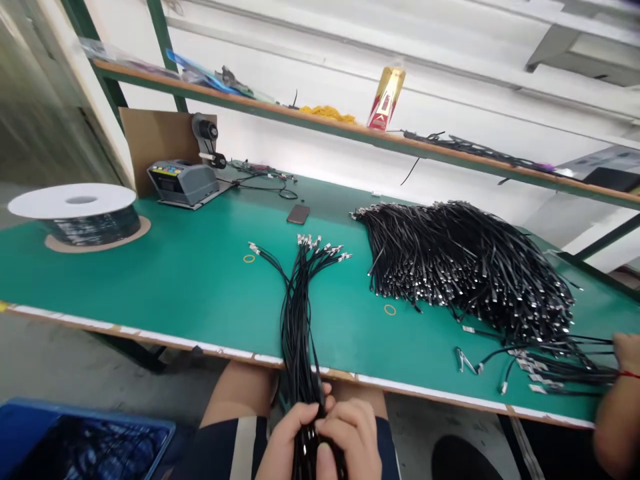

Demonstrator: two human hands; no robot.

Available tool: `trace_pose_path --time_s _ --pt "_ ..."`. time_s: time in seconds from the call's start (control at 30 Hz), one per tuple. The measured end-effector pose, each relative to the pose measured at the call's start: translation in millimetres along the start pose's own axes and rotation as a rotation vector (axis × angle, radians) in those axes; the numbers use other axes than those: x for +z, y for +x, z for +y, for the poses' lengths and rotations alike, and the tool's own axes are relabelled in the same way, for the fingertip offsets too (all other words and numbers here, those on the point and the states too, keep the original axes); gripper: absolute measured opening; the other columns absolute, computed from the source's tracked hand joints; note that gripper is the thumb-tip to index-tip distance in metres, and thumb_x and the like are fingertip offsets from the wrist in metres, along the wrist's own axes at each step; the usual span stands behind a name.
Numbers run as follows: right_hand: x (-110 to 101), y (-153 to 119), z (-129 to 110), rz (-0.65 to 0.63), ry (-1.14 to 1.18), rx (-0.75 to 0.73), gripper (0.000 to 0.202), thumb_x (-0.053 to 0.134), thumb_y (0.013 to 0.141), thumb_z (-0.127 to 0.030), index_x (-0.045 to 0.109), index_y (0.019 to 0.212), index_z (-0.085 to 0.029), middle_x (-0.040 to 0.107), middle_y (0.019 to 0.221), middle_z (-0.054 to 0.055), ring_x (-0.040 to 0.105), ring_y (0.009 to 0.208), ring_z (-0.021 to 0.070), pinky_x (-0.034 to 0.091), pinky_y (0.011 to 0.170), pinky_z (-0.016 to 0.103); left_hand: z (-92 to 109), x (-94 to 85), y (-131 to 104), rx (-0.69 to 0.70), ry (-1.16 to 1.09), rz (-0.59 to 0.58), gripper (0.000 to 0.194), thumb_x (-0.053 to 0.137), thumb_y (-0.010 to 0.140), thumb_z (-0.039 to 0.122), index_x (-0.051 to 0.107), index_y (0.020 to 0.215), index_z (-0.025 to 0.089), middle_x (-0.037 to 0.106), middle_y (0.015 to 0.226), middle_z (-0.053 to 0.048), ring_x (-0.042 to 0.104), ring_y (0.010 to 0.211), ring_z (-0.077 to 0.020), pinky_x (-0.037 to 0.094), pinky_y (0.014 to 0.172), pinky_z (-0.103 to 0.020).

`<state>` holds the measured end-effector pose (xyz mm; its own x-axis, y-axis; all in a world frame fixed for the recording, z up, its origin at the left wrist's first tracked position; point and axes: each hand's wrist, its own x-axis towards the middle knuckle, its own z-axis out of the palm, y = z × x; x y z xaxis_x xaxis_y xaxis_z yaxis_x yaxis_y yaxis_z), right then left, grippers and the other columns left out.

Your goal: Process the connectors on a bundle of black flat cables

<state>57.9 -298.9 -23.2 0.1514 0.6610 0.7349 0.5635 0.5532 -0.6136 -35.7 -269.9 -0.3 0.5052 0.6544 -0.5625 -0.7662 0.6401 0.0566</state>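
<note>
A bundle of black cables (297,320) with silvery connector ends runs from the table over its front edge to my lap. My left hand (286,441) is closed around the bundle's near part from the left side. From the right, my right hand (351,435) wraps the same bundle with bent fingers, close beside the left. The far ends of the cables fan out on the green table (200,280), a couple of them splayed to the left. The cables' lower ends are partly hidden by my hands.
A large heap of black cables (450,260) lies at right. Nearby are rubber bands (390,310), a phone (299,214), a tape dispenser (185,181), a cable spool (75,200) and nail clippers (465,361). Another person's hand (628,353) holds cables. A blue bin (165,440) stands lower left.
</note>
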Motion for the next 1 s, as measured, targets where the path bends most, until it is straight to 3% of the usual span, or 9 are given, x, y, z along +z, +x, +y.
trace_pose_path --time_s 0.1,0.17,0.27,0.37,0.43,0.5,0.67,0.83,1.0 --pt "-20.3 12.7 -7.0 0.065 0.041 -0.051 0.017 0.044 0.099 -0.024 0.06 0.095 -0.023 0.057 0.081 0.007 0.057 0.074 0.0226 0.049 0.068 0.043 -7.1 6.2 -1.4 0.049 -0.024 -0.031 0.018 0.064 0.085 0.013 0.067 0.103 0.011 0.069 0.083 -0.005 0.068 0.068 -0.0152 0.054 0.059 -0.024" --pt "-36.8 22.7 -12.2 0.006 0.026 -0.084 0.015 0.046 0.098 -0.021 0.061 0.098 -0.024 0.058 0.08 0.006 0.058 0.071 0.0213 0.05 0.065 0.042 -10.3 7.9 -3.0 0.075 -0.003 -0.034 0.022 0.063 0.087 0.017 0.068 0.108 0.011 0.071 0.085 -0.006 0.068 0.068 -0.0168 0.054 0.059 -0.025" --pt "-54.9 34.5 -18.3 -0.282 -0.002 -0.071 0.024 0.053 0.092 -0.01 0.061 0.11 -0.024 0.065 0.088 0.008 0.065 0.08 0.0218 0.057 0.068 0.038 -11.0 8.0 -6.5 0.076 0.027 -0.005 0.027 0.063 0.09 0.023 0.069 0.113 0.011 0.075 0.092 -0.009 0.071 0.075 -0.0191 0.058 0.069 -0.028" --pt "-58.1 38.5 -19.7 -0.588 -0.149 0.029 0.039 0.057 0.093 -0.016 0.055 0.131 -0.023 0.066 0.119 0.012 0.065 0.112 0.0261 0.061 0.089 0.039 -9.0 8.0 -9.5 0.068 0.053 0.035 0.034 0.063 0.091 0.033 0.069 0.117 0.01 0.077 0.097 -0.012 0.074 0.084 -0.024 0.059 0.079 -0.032" --pt "-53.3 38.6 -18.4 -0.679 -0.269 0.101 0.052 0.059 0.094 -0.025 0.046 0.143 -0.02 0.058 0.138 0.015 0.056 0.129 0.0304 0.057 0.101 0.045 -7.7 8.5 -10.9 0.043 0.061 0.056 0.04 0.064 0.091 0.037 0.068 0.122 0.011 0.078 0.099 -0.012 0.075 0.09 -0.0267 0.058 0.085 -0.034" --pt "-46.0 39.2 -16.9 -0.717 -0.331 0.129 0.057 0.061 0.093 -0.029 0.044 0.146 -0.018 0.054 0.143 0.017 0.051 0.134 0.034 0.055 0.104 0.05 -7.1 8.5 -11.7 0.014 0.068 0.048 0.045 0.065 0.091 0.04 0.067 0.126 0.012 0.078 0.103 -0.012 0.074 0.095 -0.0285 0.058 0.089 -0.036" --pt "-30.8 41.4 -15.7 -0.741 -0.3 0.121 0.043 0.056 0.092 -0.017 0.055 0.135 -0.014 0.063 0.127 0.017 0.059 0.125 0.0322 0.057 0.101 0.05 -7.8 2.8 -10.3 -0.013 0.055 -0.05 0.052 0.066 0.09 0.045 0.065 0.13 0.013 0.077 0.109 -0.014 0.073 0.103 -0.0305 0.056 0.095 -0.038" --pt "-27.7 32.3 -9.9 -0.629 -0.251 0.183 0.038 0.045 0.096 -0.013 0.056 0.132 -0.017 0.062 0.129 0.014 0.059 0.126 0.0264 0.055 0.103 0.044 -10.1 -2.5 -7.6 0.003 0.025 0.04 0.05 0.067 0.091 0.041 0.064 0.131 0.011 0.078 0.106 -0.014 0.074 0.101 -0.0297 0.057 0.094 -0.037" --pt "-30.4 30.4 -2.2 -0.522 -0.138 0.292 0.029 0.044 0.099 -0.016 0.059 0.123 -0.022 0.067 0.121 0.009 0.064 0.116 0.0203 0.057 0.097 0.034 -11.7 3.0 -7.2 0.025 0.02 -0.003 0.045 0.066 0.092 0.037 0.064 0.129 0.011 0.078 0.103 -0.014 0.075 0.097 -0.0288 0.059 0.091 -0.036"
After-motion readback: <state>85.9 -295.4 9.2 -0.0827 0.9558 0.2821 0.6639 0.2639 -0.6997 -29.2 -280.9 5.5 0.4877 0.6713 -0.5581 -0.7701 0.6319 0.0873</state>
